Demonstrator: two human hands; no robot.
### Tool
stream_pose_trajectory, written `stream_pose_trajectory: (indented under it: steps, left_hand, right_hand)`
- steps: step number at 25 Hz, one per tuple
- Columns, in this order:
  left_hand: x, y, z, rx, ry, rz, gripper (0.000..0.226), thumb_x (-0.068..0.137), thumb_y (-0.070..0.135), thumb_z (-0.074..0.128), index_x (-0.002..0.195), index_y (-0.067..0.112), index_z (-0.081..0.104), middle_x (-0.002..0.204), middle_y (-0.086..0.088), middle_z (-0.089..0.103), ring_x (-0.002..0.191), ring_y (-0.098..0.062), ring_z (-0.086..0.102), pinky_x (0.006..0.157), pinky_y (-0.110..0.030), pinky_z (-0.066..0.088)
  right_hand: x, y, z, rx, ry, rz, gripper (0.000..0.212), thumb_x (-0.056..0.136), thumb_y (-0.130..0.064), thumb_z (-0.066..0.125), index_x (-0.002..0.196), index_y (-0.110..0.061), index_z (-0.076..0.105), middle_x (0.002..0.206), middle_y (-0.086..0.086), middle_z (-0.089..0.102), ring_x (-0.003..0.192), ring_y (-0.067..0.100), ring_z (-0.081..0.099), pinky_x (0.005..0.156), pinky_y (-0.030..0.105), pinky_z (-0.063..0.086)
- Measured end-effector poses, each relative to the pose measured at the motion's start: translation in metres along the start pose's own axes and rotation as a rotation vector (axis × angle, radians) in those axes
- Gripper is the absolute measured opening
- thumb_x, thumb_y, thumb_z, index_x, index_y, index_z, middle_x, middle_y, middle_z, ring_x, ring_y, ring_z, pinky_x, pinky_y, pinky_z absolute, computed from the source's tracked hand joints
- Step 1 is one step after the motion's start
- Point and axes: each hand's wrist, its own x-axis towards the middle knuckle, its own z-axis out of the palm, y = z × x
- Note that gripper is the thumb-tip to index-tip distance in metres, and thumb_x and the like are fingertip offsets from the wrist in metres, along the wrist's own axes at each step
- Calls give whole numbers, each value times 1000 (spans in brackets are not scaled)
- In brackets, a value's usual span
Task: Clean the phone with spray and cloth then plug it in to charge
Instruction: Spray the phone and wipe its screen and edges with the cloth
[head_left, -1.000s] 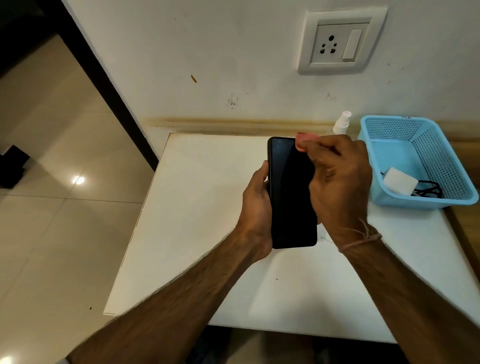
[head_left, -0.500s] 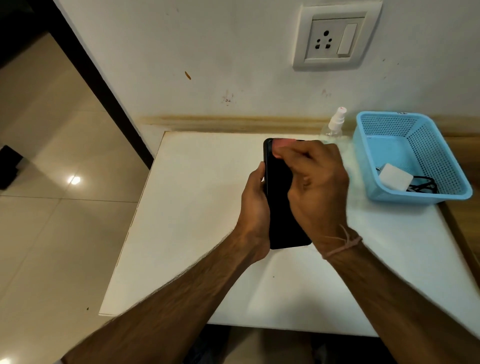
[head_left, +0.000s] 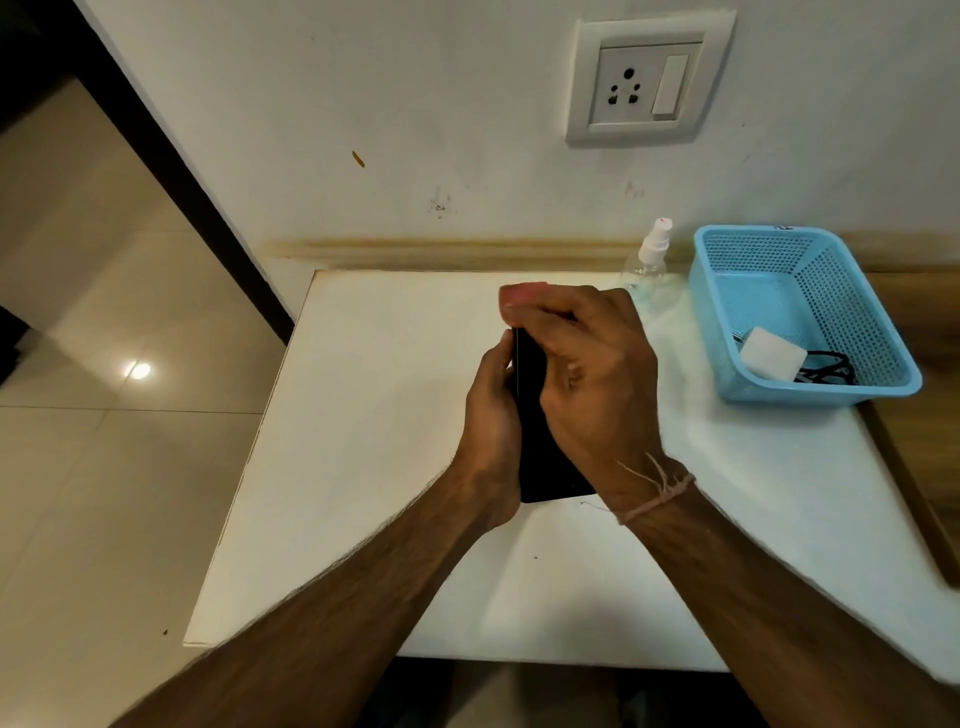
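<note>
My left hand (head_left: 488, 426) grips the phone (head_left: 550, 478) by its left edge, with the thumb curled over that edge near the top. I hold it above the middle of the table (head_left: 363, 441), its long side running away from me. Only a dark strip of it and its near end show between my hands.

My right hand (head_left: 587, 395) lies over most of the screen, fingers bent tight. They pinch a pink cloth (head_left: 522, 297) against the far end of the phone. A small fold of the cloth pokes out past my fingertips. A thread (head_left: 660, 493) is tied round my right wrist.

The spray (head_left: 652, 254) stands upright at the back edge of the table, against the wall and just left of the basket (head_left: 852, 312). Whether the two touch I cannot tell. The blue basket sits at the table's far right corner. In it lie a white charger (head_left: 771, 358) and a black cable (head_left: 826, 371), the cable bunched just to the charger's right. On the wall above the spray is a socket (head_left: 647, 78), its holes bare and its switch to the right of them.
</note>
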Motion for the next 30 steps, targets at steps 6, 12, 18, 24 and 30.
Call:
stream_pose_trajectory:
  steps: [6, 12, 18, 24, 30]
  left_hand:
    - [-2, 2, -1, 87, -28, -18, 55, 101, 57, 34, 110, 15, 69, 79, -5, 76, 62, -21, 73, 53, -30, 58]
    - [-2, 1, -3, 89, 1, 23, 54, 101, 56, 38, 110, 15, 72, 98, -8, 77, 83, -25, 74, 73, -33, 59]
    - [-2, 1, -2, 100, -16, 34, 56, 102, 56, 32, 105, 15, 70, 84, -7, 76, 68, -22, 73, 59, -31, 59]
    - [-1, 1, -3, 85, 3, 26, 54, 101, 56, 38, 106, 14, 72, 91, -6, 76, 77, -22, 73, 65, -29, 58]
    - [-1, 4, -5, 57, -14, -6, 57, 96, 61, 42, 109, 15, 71, 93, -7, 73, 80, -27, 70, 73, -33, 57]
  right_hand:
    - [15, 26, -32, -188, 127, 44, 25, 88, -6, 68, 111, -14, 72, 108, 2, 69, 100, 25, 58, 102, 17, 39]
    - [11, 0, -18, -138, 19, -89, 23, 91, -11, 62, 111, -14, 73, 109, -3, 69, 101, 18, 58, 93, 21, 47]
    - [20, 16, -27, -115, 104, 5, 22, 89, -9, 67, 110, -13, 73, 109, 0, 70, 102, 20, 59, 102, 24, 44]
    - [18, 3, -19, -140, 42, -86, 23, 90, -11, 62, 109, -17, 74, 107, -6, 69, 97, 19, 57, 89, 22, 47]
    - [18, 12, -22, -191, 111, 7, 24, 88, -6, 66, 108, -14, 74, 107, -2, 69, 98, 24, 57, 96, 21, 44]
